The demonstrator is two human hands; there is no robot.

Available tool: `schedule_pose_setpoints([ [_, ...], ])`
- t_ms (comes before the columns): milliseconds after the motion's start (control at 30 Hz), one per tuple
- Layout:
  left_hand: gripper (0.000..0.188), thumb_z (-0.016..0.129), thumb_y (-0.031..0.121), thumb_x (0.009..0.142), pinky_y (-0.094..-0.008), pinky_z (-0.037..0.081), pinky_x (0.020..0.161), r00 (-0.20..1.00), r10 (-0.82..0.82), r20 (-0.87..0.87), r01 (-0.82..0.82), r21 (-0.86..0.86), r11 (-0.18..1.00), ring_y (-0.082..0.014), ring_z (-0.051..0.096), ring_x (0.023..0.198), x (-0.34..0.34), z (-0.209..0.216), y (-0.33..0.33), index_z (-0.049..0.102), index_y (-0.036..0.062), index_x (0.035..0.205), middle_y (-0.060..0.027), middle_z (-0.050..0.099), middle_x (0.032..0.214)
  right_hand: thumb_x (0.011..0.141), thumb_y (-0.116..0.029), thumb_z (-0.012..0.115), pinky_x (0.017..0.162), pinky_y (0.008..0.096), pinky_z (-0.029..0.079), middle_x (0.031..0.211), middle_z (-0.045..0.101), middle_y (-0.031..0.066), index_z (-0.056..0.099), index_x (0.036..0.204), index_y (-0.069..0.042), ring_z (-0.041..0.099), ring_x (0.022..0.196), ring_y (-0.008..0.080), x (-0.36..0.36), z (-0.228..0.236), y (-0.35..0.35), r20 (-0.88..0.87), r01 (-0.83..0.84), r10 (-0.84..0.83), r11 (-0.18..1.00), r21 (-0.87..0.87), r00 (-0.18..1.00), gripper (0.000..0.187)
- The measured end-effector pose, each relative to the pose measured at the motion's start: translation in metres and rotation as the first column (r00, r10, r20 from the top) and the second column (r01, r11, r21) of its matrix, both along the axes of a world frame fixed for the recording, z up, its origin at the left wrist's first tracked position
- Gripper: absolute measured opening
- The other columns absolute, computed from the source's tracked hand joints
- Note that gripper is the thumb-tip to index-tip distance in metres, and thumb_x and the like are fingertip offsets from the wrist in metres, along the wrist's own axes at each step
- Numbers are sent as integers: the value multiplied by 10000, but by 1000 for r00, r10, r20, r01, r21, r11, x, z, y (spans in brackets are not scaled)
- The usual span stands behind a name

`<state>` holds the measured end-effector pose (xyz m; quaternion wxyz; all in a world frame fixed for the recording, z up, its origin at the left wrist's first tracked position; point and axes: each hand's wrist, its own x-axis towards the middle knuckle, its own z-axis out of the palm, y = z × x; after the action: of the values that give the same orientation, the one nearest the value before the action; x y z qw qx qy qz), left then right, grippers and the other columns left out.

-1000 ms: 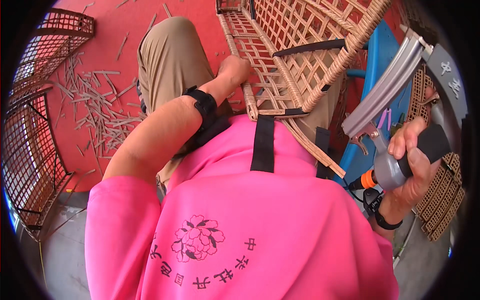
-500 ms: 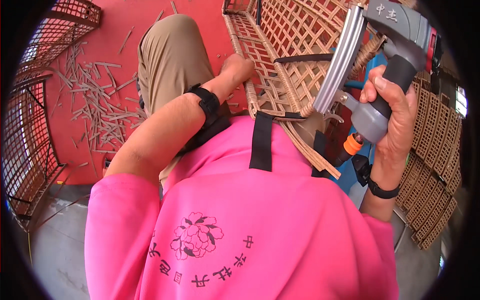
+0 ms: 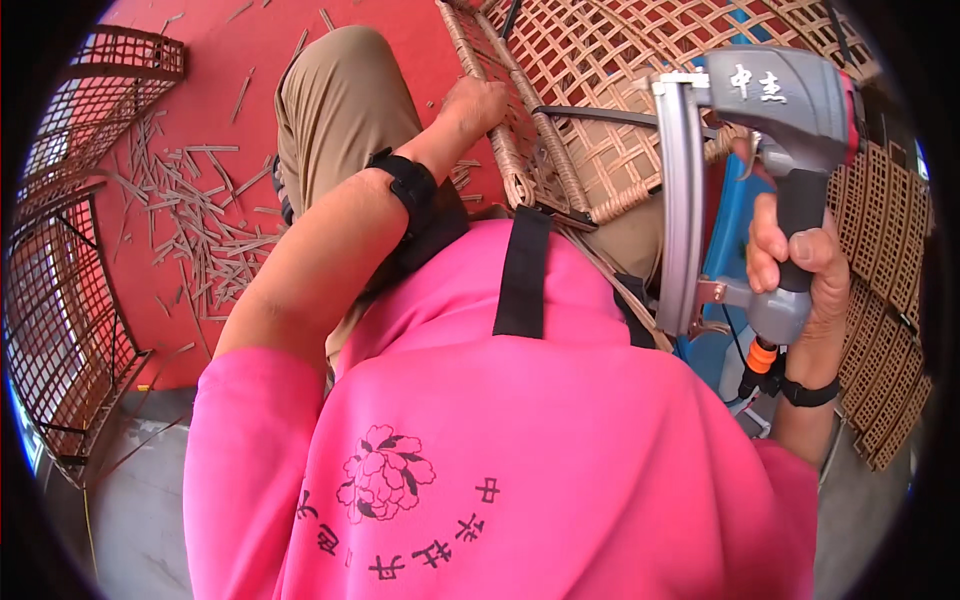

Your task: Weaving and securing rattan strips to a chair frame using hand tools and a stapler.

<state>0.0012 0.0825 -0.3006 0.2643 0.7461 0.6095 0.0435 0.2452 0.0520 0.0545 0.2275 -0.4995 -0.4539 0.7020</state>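
A woven rattan piece [image 3: 600,165] with an open lattice and wrapped edges stands in front of my lap, at the upper middle. My left hand [image 3: 478,105] is closed on its left edge, the fingertips partly hidden. At the right, my right hand [image 3: 822,265] is wrapped round the black handle of a grey pneumatic staple gun [image 3: 785,100]. The gun's long silver magazine [image 3: 680,200] stands nearly upright, beside the woven piece. An orange hose fitting [image 3: 762,358] shows at the handle's lower end. A black strap [image 3: 522,275] hangs from the piece's near corner over my pink shirt.
Loose cut strips [image 3: 215,235] litter the red floor mat [image 3: 225,85] on the left. Dark woven frames [image 3: 70,330] stand along the left rim. Several woven panels [image 3: 880,330] stack up at the right. Something blue [image 3: 738,215] shows behind the gun.
The staple gun in my right hand has swung from a slant to nearly upright and shifted right and down. My left hand stays on the woven edge, slightly farther forward.
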Motion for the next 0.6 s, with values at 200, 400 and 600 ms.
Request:
schedule_pose_setpoints([
  [200,205,614,237,839,-447,586,677,971,164,175,-161,-31,987,-343,718,803,1,16,9,718,72,905,-148,728,846,675,-145,684,556,319,512,695,546,88,507,1009,-2,608,563,205,-14,-5,6,185,-172,248,920,-352,951,405],
  [400,188,588,193,836,-440,587,658,991,94,92,-103,87,991,-338,719,803,2,18,3,719,68,888,-171,722,831,699,-143,676,512,329,509,668,531,75,519,1036,-14,580,506,178,-13,-26,16,2,-188,226,816,-546,974,393],
  [600,202,611,202,829,-455,590,686,996,81,26,-81,-16,997,-359,718,819,5,23,-1,721,53,909,-188,719,828,749,-121,654,478,328,500,662,542,66,528,1149,14,594,495,194,-3,-52,28,-142,-219,167,767,-603,976,441],
])
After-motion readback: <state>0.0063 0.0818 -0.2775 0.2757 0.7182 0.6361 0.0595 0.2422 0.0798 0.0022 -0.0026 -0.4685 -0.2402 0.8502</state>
